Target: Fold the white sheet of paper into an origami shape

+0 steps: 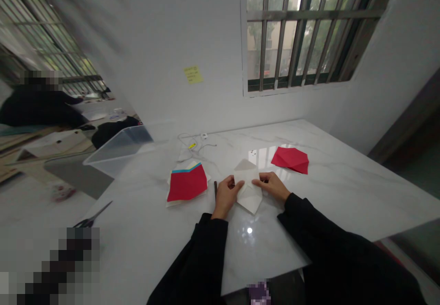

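A white sheet of paper point(248, 197) with pointed top and bottom ends and folded side flaps is held just above the marble-patterned table. My left hand point(227, 195) pinches its left side, thumb on top. On the right side, my right hand point(274, 185) grips the paper the same way. Left of my hands lies a stack of coloured paper point(187, 185), red on top with blue, yellow and white edges showing. Folded red paper point(291, 159) rests on the table at the right. A thin dark strip point(215, 190) lies beside my left hand, partly hidden by it.
Thin cables point(196, 148) lie near the wall. A clear plastic bin point(118, 151) stands at the left table edge, with scissors point(92, 217) nearer the front. A yellow note point(193, 74) is on the wall. Another person point(37, 105) sits far left.
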{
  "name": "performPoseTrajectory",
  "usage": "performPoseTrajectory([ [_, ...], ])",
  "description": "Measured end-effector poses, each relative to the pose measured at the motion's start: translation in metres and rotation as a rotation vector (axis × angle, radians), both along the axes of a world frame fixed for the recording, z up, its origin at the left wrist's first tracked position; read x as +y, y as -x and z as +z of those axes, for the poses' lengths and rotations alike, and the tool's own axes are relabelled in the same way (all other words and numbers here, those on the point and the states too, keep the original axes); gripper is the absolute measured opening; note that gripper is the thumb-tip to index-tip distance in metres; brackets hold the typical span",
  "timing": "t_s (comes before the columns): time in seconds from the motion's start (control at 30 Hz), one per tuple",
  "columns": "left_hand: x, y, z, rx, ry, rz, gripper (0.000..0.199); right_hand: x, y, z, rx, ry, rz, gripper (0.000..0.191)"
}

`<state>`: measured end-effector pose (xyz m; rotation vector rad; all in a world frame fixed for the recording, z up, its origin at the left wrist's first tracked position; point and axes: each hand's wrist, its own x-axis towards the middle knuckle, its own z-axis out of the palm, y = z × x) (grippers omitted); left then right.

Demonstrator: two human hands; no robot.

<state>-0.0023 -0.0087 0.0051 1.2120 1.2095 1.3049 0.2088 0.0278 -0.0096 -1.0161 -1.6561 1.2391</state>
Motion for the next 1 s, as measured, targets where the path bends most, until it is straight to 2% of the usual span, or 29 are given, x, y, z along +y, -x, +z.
performPoseTrajectory([
  [0.13, 0.002, 0.0, -0.005, -0.014, 0.01, -0.03, 0.047, 0.002, -0.004, -0.001, -0.014, -0.017, -0.042, 0.049],
  [0.33, 0.008, -0.002, -0.014, 0.125, -0.004, -0.004, 0.041, 0.006, -0.008, -0.002, -0.017, -0.036, -0.079, 0.049],
  [0.73, 0.009, -0.012, -0.007, 0.371, -0.062, 0.07, 0.046, 0.005, -0.012, 0.006, 0.054, 0.049, -0.1, 0.05],
  [1.0, 0.012, -0.01, -0.013, 0.306, -0.052, 0.05, 0.047, 0.009, -0.013, 0.005, 0.052, 0.046, -0.09, 0.051],
])
